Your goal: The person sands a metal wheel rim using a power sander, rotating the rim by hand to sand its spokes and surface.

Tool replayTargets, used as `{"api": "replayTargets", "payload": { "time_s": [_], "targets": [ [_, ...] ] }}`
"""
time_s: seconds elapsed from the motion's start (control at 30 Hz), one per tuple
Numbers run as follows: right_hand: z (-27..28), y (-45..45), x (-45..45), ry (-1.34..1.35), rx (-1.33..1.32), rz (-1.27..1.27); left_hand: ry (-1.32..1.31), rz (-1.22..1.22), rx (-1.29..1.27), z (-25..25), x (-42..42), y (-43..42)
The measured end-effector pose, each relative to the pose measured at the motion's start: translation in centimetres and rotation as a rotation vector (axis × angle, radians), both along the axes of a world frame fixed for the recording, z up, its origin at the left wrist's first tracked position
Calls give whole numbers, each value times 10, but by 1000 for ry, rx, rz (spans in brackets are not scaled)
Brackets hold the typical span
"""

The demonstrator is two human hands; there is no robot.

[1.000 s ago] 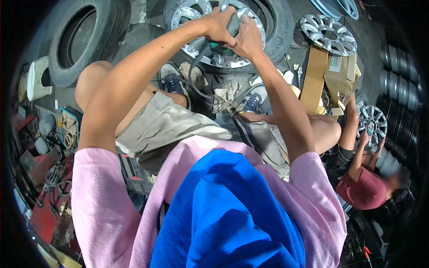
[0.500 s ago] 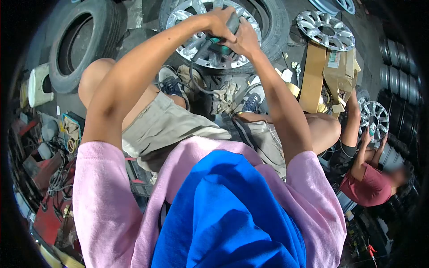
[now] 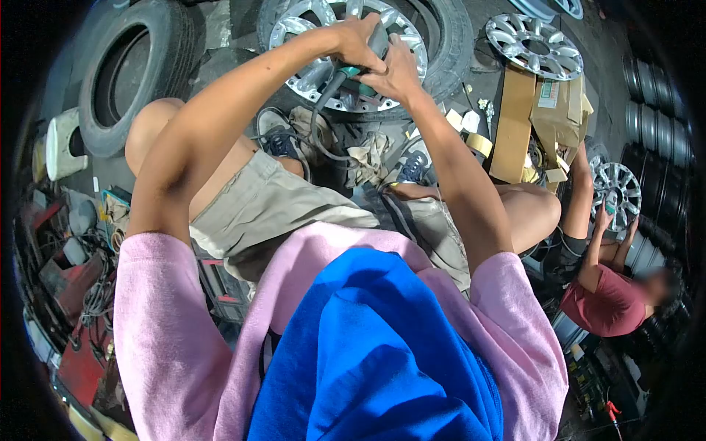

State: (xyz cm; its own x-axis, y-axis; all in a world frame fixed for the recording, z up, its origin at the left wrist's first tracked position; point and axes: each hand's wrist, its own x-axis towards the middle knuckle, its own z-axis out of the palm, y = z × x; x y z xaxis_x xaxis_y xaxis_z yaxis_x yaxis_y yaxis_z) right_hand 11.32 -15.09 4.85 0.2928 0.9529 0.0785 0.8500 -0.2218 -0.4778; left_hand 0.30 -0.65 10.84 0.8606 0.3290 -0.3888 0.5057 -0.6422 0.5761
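Dark grey and green, a corded handheld power tool (image 3: 379,40) is gripped between both bare hands: the left hand (image 3: 360,45) is curled around its body, and the right hand (image 3: 398,70) is pressed against its other side. It is held over the near half of a silver multi-spoked metal wheel rim (image 3: 320,10), by which a black rubber tyre (image 3: 454,55) is partly covered. Past the rim's near edge, a dark flexible cable (image 3: 315,128) is looped. Farther right, a brown cardboard box (image 3: 512,125) is seen.
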Motion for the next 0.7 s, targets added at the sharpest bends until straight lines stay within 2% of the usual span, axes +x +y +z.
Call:
{"api": "replayTargets", "payload": {
  "time_s": [0.1, 0.17, 0.3, 0.43, 0.5, 0.53, 0.57, 0.63, 0.67, 0.7],
  "targets": [
    [26, -8, -10, 22, -96, 39, -46, 43, 79, -2, -9, -13],
    [23, -11, -9, 35, -123, 50, -38, 98, 105, 11, -16, -28],
    [4, -1, 3, 23, -28, 35, -27, 78, 78, 4, -1, -13],
    [-1, 10, 11, 17, -106, -26, -39, 79, 54, 0, 8, 1],
    [-15, 1, 11, -158, 160, 27, -23, 64, 59, 5, 5, -7],
    [9, -5, 4, -36, -12, 29, -7, 50, 70, 7, 2, -14],
    [8, -6, 3, -33, -15, 33, 10, 36, 80, 9, 1, -18],
    [1, -14, -1, 151, 74, 17, -3, 46, 76, 6, -1, -17],
    [-1, -11, 0, 5, 112, 59, -22, 46, 77, 6, -2, -16],
    [1, -4, 0, 6, 114, 56, -46, 47, 84, 6, 0, -12]
  ]
}}
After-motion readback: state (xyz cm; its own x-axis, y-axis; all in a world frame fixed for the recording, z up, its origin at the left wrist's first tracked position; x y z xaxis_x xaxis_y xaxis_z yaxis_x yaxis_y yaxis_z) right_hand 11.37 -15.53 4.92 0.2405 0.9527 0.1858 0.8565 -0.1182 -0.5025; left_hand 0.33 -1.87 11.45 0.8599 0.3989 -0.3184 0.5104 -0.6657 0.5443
